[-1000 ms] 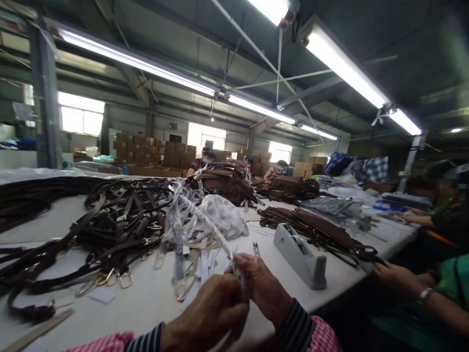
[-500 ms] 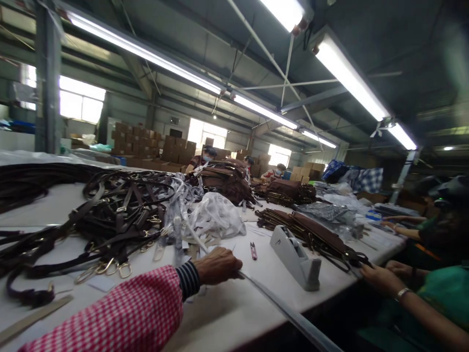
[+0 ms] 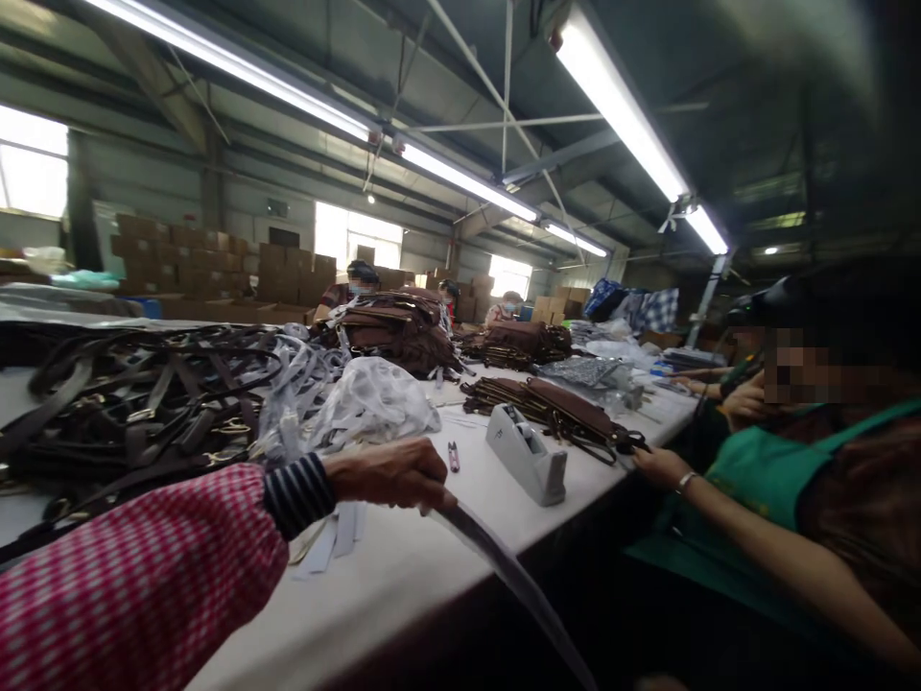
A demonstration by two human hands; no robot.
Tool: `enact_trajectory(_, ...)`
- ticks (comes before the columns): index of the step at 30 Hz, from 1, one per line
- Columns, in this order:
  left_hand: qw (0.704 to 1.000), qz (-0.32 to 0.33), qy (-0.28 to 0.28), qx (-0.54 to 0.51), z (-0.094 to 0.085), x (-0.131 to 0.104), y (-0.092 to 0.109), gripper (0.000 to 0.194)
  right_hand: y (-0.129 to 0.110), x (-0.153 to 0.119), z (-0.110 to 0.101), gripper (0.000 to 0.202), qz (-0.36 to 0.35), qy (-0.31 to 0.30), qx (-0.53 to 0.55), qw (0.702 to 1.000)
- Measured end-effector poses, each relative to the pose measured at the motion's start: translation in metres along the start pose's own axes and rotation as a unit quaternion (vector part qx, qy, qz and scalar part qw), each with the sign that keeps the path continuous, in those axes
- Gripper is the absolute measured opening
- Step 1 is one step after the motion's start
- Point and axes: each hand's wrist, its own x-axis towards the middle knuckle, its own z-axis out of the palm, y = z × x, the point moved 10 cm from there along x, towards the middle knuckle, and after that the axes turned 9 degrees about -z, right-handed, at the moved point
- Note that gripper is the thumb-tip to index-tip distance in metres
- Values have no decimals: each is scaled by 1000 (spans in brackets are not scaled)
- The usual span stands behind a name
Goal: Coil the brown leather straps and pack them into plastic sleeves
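From the lower left, my left hand (image 3: 392, 472) reaches out in a red-and-white checked sleeve with a striped cuff. Its fingers are closed on one end of a long, flat strap in a clear plastic sleeve (image 3: 504, 561). The strap hangs past the table's front edge and leaves the picture at the bottom. A sliver of skin at the bottom edge seems to be my right hand (image 3: 660, 683); its fingers are hidden. Under my left wrist lie paper slips (image 3: 335, 537). Just beyond the hand is a heap of clear plastic sleeves (image 3: 378, 403).
Dark straps with metal clasps (image 3: 158, 413) cover the table's left. Small thread snips (image 3: 453, 457) and a tape dispenser (image 3: 525, 456) stand right of my hand. Brown bags (image 3: 551, 403) lie behind. A co-worker in a green apron (image 3: 763, 489) sits close on the right, touching a bag strap.
The view has swung right. My left hand still grips the strap, which now droops more steeply. The co-worker on the right shows more fully, one hand raised near the face.
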Motion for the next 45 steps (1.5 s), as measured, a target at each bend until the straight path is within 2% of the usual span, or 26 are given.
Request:
enact_trajectory(2,999,12,-25,-44,19,5,38,40,-4,-19,32,60,8,-3,18,1000)
enact_trajectory(5,999,35,-4,-36,33,13,83,39,-59,-14,81,60,-72,-52,141,986)
enact_trajectory(7,998,46,2,-32,33,16,95,42,-89,-2,98,49,-78,-76,193,975)
enact_trajectory(8,998,47,-15,-38,33,17,95,42,-97,3,100,43,-69,-80,200,974)
enact_trajectory(10,995,34,-74,-54,33,16,81,43,-103,9,92,36,-50,-73,179,980)
enact_trajectory(12,990,7,-122,-70,27,10,55,44,-100,9,71,36,-47,-57,134,988)
enact_trajectory(15,987,-34,-125,-100,8,-2,12,43,-86,5,36,40,-44,-33,89,994)
enact_trajectory(17,983,-59,-121,-120,1,-11,-12,41,-73,2,20,41,-32,-27,72,997)
enact_trajectory(22,972,-118,-125,-160,0,-31,-52,36,-39,-3,1,39,-8,-25,37,999)
enact_trajectory(26,968,-140,-119,-171,3,-38,-64,39,-21,-4,-10,36,0,-21,21,1000)
enact_trajectory(30,960,-139,-143,-195,21,-36,-65,39,-20,-2,-32,34,-6,0,-23,1000)
enact_trajectory(33,961,-108,-119,-226,28,-30,-56,39,-26,0,-53,35,-19,14,-76,997)
enact_trajectory(35,959,-84,-95,-251,29,-28,-44,41,-31,-1,-56,35,-26,-7,-95,995)
enact_trajectory(38,956,-65,-104,-266,34,-27,-22,42,-35,-7,-35,43,-10,-89,-61,994)
enact_trajectory(42,963,-50,-122,-236,37,-21,9,41,-53,-14,23,46,-4,-199,53,979)
enact_trajectory(45,968,-25,-126,-216,37,-12,33,38,-67,-12,60,44,-8,-233,114,966)
